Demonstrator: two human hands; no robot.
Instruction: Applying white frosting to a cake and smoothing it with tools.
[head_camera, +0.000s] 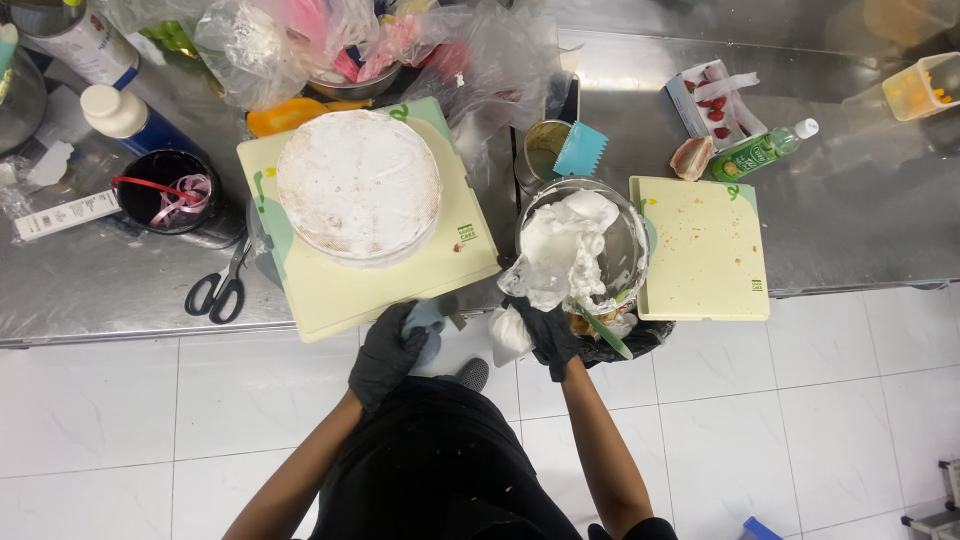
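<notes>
Two black-gloved hands worked at the front edge of a steel tabletop, beside a white-frosted cake.

The left hand (388, 352) was curled shut around a pale blue scraper (424, 318), held just below the near edge of the cream-coloured board (340, 290) that carried the round frosted cake (358, 184). The right hand (548, 332) gripped the near rim of a glass bowl (634, 262) full of white cream (562, 248); a crumpled plastic piping bag (522, 288) hung against that hand. Just right of the bowl lay a second cream board (705, 250), bare but for crumbs. Black scissors (220, 290) rested on the tabletop (100, 290) well to the left, near a black tub of pink ribbon (168, 192).
</notes>
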